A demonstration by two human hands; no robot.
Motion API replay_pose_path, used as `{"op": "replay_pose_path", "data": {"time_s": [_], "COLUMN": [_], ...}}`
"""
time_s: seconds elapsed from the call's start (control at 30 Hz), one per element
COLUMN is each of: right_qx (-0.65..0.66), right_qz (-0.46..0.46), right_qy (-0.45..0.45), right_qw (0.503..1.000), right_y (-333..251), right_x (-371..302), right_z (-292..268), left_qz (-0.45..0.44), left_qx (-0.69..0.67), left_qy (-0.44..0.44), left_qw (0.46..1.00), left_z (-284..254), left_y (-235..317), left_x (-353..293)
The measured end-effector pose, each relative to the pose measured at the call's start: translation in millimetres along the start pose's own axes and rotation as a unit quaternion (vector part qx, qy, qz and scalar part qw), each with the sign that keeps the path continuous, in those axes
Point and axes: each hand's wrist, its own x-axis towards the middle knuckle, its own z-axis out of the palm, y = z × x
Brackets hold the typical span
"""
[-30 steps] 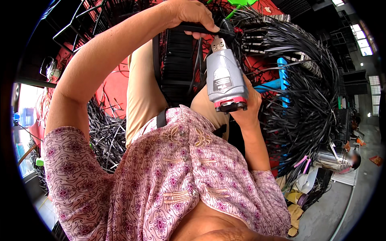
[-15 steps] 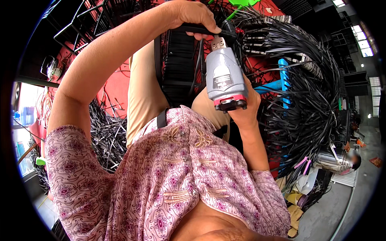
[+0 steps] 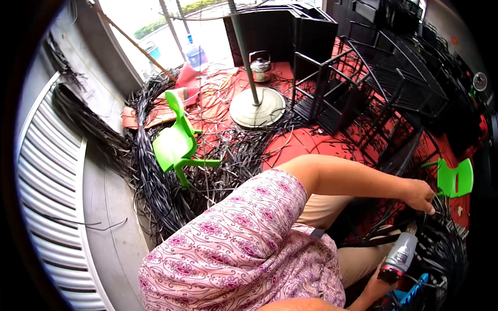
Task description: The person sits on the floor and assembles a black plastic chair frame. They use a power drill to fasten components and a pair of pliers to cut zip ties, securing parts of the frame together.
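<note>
My right hand (image 3: 374, 288), at the lower right, is wrapped round a grey staple gun (image 3: 403, 251) with a red and black rear cap. Its metal nose points away from me, into dark strips and framework by my lap. Just beyond the nose, my left hand (image 3: 419, 195) is closed, thumb and fingers pinched at a black strip; what lies under the fingers is partly hidden. A thick bundle of black strips (image 3: 441, 254) hangs beside the gun on the right. Below it shows part of a blue support (image 3: 412, 293).
Black metal frames (image 3: 332, 98) stand ahead on red sheeting. A green chair (image 3: 174, 145) is at the left among loose black strips, and another green chair (image 3: 455, 178) at the right. A pole on a round base (image 3: 258, 108) and a kettle (image 3: 260, 67) stand farther off.
My view has swung to the left, so hands and staple gun now appear at the lower right. The left hand stays by the gun's nose; the right still holds the gun.
</note>
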Motion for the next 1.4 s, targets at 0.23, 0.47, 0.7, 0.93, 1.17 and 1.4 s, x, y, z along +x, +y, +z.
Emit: {"op": "replay_pose_path", "data": {"time_s": [0.23, 0.47, 0.7, 0.93, 1.17, 1.4], "right_qx": [0.163, 0.218, 0.168, -0.036, -0.303, -0.282], "right_qz": [0.176, 0.300, 0.305, 0.226, 0.360, 0.425], "right_qy": [0.098, 0.219, 0.282, 0.252, 0.238, 0.238], "right_qw": [0.966, 0.902, 0.894, 0.940, 0.850, 0.826], "right_y": [-83.9, -16.6, 55.1, 54.1, 211.5, 283.4], "right_x": [24.4, -13.0, -52.5, -34.0, -41.7, -73.9], "right_z": [-60.7, -173.4, -237.3, -253.4, -289.8, -250.7], "left_qz": [0.157, 0.163, 0.056, -0.039, -0.081, -0.094], "left_qx": [0.092, 0.080, 0.040, -0.068, -0.118, -0.144], "left_qy": [-0.054, -0.019, -0.082, -0.150, -0.168, -0.196], "left_qw": [0.982, 0.983, 0.994, 0.986, 0.975, 0.965], "left_z": [-21.7, -15.2, -11.7, -19.1, -9.7, -13.8], "left_y": [18.4, 23.9, 21.5, 22.6, 9.9, 20.8], "left_x": [-27.7, -26.6, -16.3, -13.0, 0.4, 2.2]}}
